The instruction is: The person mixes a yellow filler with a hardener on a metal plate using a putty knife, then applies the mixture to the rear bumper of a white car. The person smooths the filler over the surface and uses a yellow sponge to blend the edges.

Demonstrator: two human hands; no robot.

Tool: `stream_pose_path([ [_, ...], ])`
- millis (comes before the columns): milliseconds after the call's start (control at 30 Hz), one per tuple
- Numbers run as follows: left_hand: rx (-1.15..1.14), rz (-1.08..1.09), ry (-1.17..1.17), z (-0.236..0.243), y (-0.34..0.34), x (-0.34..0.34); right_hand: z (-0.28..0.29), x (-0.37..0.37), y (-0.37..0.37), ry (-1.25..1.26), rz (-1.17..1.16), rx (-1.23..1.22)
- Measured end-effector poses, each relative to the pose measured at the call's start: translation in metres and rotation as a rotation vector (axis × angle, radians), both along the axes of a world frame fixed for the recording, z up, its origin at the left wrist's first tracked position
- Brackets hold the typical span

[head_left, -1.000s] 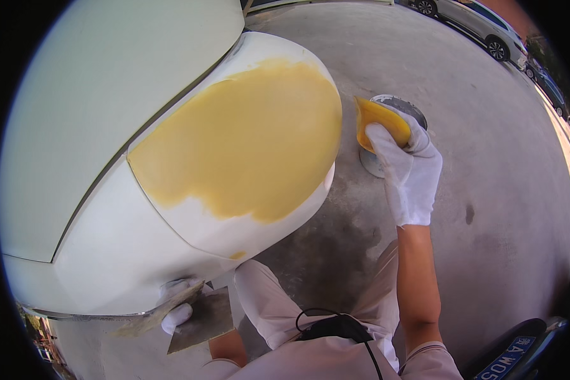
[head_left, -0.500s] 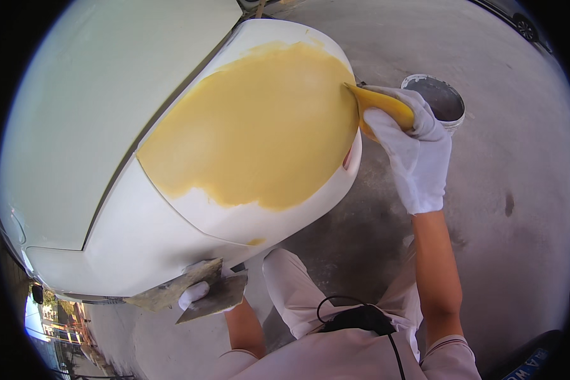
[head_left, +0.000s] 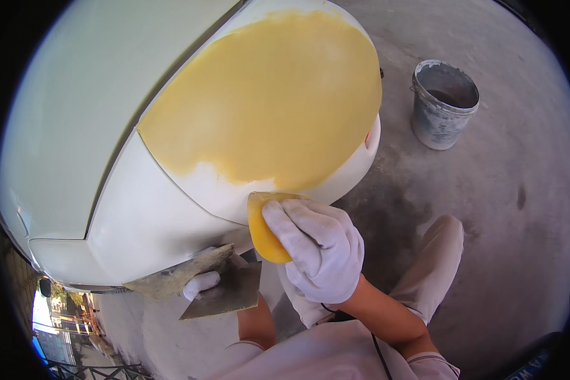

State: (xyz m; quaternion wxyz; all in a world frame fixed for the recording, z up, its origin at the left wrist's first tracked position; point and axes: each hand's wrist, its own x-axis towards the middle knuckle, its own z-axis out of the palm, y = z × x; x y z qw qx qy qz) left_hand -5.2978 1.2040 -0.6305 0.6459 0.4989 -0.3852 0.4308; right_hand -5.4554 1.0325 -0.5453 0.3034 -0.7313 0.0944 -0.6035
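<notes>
A broad coat of yellow filler point(head_left: 266, 95) covers the upper part of a white car's bumper corner point(head_left: 183, 196). My right hand point(head_left: 323, 250), in a white glove, is shut on a yellow flexible filler spreader point(head_left: 266, 237). The spreader's upper edge meets the white panel just below the filler coat, or is very close to it. Low at the left, my gloved left hand point(head_left: 202, 285) grips thin flat putty plates. One is a smeared brownish plate point(head_left: 171, 275), the other a grey plate point(head_left: 231, 294); the thumb shows between them and the other fingers are mostly hidden.
A grey-stained bucket point(head_left: 446, 104) stands on the concrete floor point(head_left: 506, 253) right of the bumper. The car's pale panel point(head_left: 95, 95) fills the upper left. My bent knee point(head_left: 440, 253) is below the bumper on the right. Part of another car shows at the lower right rim.
My right hand and the spreader have moved from the filler's right edge down and left to its lower edge. My view has shifted, showing more of the bucket. My left hand keeps its plates.
</notes>
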Motion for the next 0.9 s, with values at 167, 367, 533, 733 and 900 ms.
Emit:
stream_pose_path([
  [167,0.133,-0.06,0.083,0.02,-0.015,-0.054,-0.002,-0.044,0.002,-0.193,0.403,0.713],
  [367,0.603,-0.083,0.508,0.047,-0.038,-0.146,-0.002,-0.075,0.006,-0.4,0.658,1.007],
  [533,0.607,-0.109,0.609,0.06,-0.044,-0.158,-0.02,-0.089,-0.004,-0.273,0.717,0.728],
  [733,0.638,0.002,0.425,0.058,-0.045,-0.164,-0.047,-0.119,-0.032,-0.054,0.692,0.375],
  [900,0.553,-0.085,0.461,0.053,-0.044,-0.174,-0.044,-0.133,-0.037,0.015,0.589,0.445],
])
